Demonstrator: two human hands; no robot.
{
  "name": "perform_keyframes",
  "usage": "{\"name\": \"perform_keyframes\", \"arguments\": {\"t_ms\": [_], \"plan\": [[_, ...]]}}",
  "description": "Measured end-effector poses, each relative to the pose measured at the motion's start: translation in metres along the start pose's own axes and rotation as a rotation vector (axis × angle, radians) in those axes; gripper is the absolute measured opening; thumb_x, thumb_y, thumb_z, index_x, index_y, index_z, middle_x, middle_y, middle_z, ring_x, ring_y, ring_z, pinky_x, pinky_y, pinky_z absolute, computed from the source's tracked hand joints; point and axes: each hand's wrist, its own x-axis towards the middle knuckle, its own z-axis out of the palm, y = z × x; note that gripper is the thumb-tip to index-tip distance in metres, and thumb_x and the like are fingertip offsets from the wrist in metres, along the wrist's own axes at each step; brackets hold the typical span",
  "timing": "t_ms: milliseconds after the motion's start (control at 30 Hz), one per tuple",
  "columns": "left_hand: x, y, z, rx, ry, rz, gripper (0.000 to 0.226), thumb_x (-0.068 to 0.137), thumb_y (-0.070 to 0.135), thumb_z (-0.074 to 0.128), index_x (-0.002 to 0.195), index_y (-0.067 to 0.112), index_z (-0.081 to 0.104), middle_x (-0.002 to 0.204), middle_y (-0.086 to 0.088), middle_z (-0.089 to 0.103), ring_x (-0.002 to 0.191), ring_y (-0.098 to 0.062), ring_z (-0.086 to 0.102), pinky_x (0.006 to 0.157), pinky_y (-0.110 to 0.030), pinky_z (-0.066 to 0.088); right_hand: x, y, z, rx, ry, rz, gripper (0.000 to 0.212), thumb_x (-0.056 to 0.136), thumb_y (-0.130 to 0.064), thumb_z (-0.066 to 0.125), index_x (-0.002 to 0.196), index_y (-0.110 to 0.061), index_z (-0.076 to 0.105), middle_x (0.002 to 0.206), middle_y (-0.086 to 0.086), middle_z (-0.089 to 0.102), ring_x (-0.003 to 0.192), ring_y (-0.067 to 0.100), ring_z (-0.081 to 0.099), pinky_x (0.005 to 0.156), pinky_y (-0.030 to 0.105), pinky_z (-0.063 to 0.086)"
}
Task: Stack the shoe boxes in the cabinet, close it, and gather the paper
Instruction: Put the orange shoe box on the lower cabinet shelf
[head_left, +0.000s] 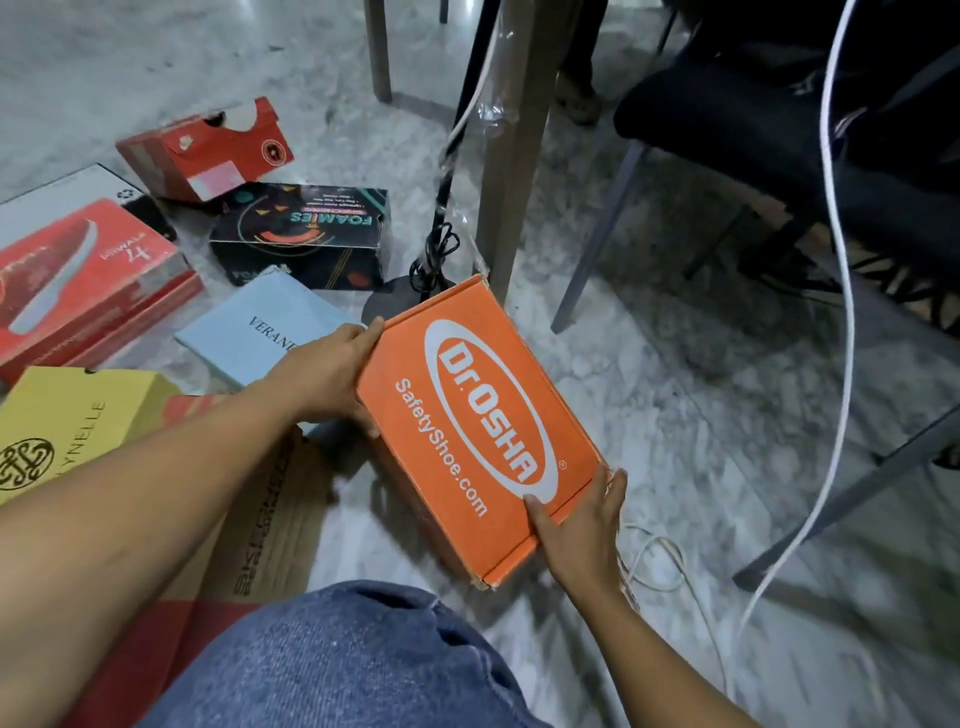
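Observation:
An orange shoe box (478, 431) with white lettering is tilted just above the marble floor in front of me. My left hand (332, 374) grips its far left edge, thumb on the lid. My right hand (582, 525) grips its near right corner, thumb on top and fingers round the side. Other shoe boxes lie on the floor at the left: a light blue box (260, 325), a black box (306, 228), a small red box (208, 150), a large red box (83, 280), a yellow box (67, 421) and a brown cardboard box (265, 519). No cabinet or paper is in view.
A table leg (514, 171) stands just behind the orange box, with a black lamp base and coiled cable (431, 260) beside it. A dark chair (779, 156) stands at the right. White cables (841, 312) hang and trail over the floor at the right. My knee in jeans (337, 660) is at the bottom.

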Motion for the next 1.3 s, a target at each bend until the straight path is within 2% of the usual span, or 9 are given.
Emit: {"name": "perform_keyframes", "arguments": {"t_ms": [200, 367, 500, 667, 833, 967, 1033, 1167, 1300], "plan": [[-0.004, -0.001, 0.001, 0.012, 0.015, -0.001, 0.151, 0.044, 0.066, 0.088, 0.157, 0.026, -0.004, 0.158, -0.006, 0.027, 0.135, -0.031, 0.044, 0.103, -0.05, 0.046, -0.012, -0.003, 0.006, 0.108, 0.0, 0.032, 0.109, 0.085, -0.056, 0.066, 0.158, -0.017, -0.006, 0.165, 0.001, -0.004, 0.149, 0.028, 0.022, 0.106, 0.043, 0.041], [-0.004, -0.002, 0.006, -0.008, 0.03, -0.01, 0.149, 0.046, 0.064, 0.088, 0.157, 0.028, -0.005, 0.158, -0.003, 0.027, 0.135, -0.03, 0.043, 0.104, -0.048, 0.045, -0.028, -0.001, 0.019, 0.326, -0.073, 0.077, 0.12, 0.073, -0.075, 0.065, 0.152, -0.038, -0.017, 0.159, -0.001, 0.03, 0.139, 0.024, 0.043, 0.11, 0.046, 0.041], [-0.005, -0.001, 0.005, -0.038, 0.044, -0.005, 0.148, 0.045, 0.062, 0.09, 0.157, 0.027, 0.0, 0.157, -0.004, 0.029, 0.137, -0.029, 0.041, 0.106, -0.048, 0.042, -0.027, -0.013, 0.02, 0.451, -0.066, 0.072, 0.121, 0.072, -0.062, 0.076, 0.155, -0.034, -0.008, 0.145, -0.006, 0.048, 0.121, 0.014, 0.056, 0.099, 0.032, 0.045], [-0.017, -0.012, -0.005, -0.153, 0.125, -0.061, 0.148, 0.033, 0.068, 0.089, 0.155, 0.026, 0.016, 0.151, -0.005, 0.042, 0.134, -0.03, 0.045, 0.104, -0.049, 0.043, -0.01, -0.035, 0.012, 0.506, 0.007, -0.022, 0.135, 0.052, -0.068, 0.086, 0.153, -0.037, 0.003, 0.144, -0.006, 0.048, 0.124, 0.015, 0.056, 0.104, 0.045, 0.048], [-0.038, -0.029, -0.024, -0.216, 0.269, -0.099, 0.143, 0.029, 0.081, 0.081, 0.151, 0.027, 0.027, 0.143, -0.004, 0.051, 0.128, -0.031, 0.05, 0.099, -0.048, 0.046, 0.012, -0.06, -0.001, 0.538, -0.053, -0.141, 0.15, 0.038, -0.063, 0.095, 0.153, -0.03, 0.004, 0.144, -0.004, 0.05, 0.127, 0.016, 0.055, 0.104, 0.049, 0.048], [-0.06, -0.04, -0.042, -0.296, 0.377, -0.154, 0.151, 0.027, 0.087, 0.075, 0.154, 0.019, 0.028, 0.148, -0.007, 0.046, 0.133, -0.03, 0.045, 0.107, -0.049, 0.041, 0.012, -0.084, -0.022, 0.569, -0.138, -0.313, 0.132, 0.045, -0.036, 0.1, 0.148, -0.036, 0.016, 0.135, -0.009, 0.056, 0.118, 0.008, 0.061, 0.098, 0.036, 0.053], [-0.075, -0.046, -0.048, -0.348, 0.442, -0.166, 0.157, 0.022, 0.091, 0.071, 0.153, 0.014, 0.03, 0.144, -0.009, 0.047, 0.132, -0.03, 0.045, 0.108, -0.049, 0.04, 0.008, -0.097, -0.032, 0.597, -0.175, -0.376, 0.124, 0.049, -0.032, 0.099, 0.145, -0.039, 0.02, 0.133, -0.011, 0.058, 0.116, 0.008, 0.063, 0.094, 0.034, 0.054], [-0.107, -0.054, -0.06, -0.397, 0.524, -0.227, 0.151, 0.021, 0.094, 0.068, 0.149, 0.02, 0.037, 0.137, -0.007, 0.049, 0.127, -0.029, 0.046, 0.107, -0.05, 0.04, -0.007, -0.123, -0.047, 0.677, -0.24, -0.41, 0.114, 0.052, -0.046, 0.093, 0.145, -0.037, 0.029, 0.131, -0.009, 0.061, 0.111, 0.01, 0.067, 0.092, 0.039, 0.058], [-0.144, -0.061, -0.078, -0.456, 0.63, -0.304, 0.138, 0.023, 0.084, 0.078, 0.143, 0.024, 0.044, 0.136, -0.006, 0.05, 0.128, -0.029, 0.046, 0.107, -0.049, 0.04, -0.027, -0.153, -0.06, 0.696, -0.284, -0.478, 0.114, 0.047, -0.064, 0.089, 0.144, -0.036, 0.036, 0.123, -0.018, 0.065, 0.107, 0.005, 0.068, 0.087, 0.028, 0.059]]}}
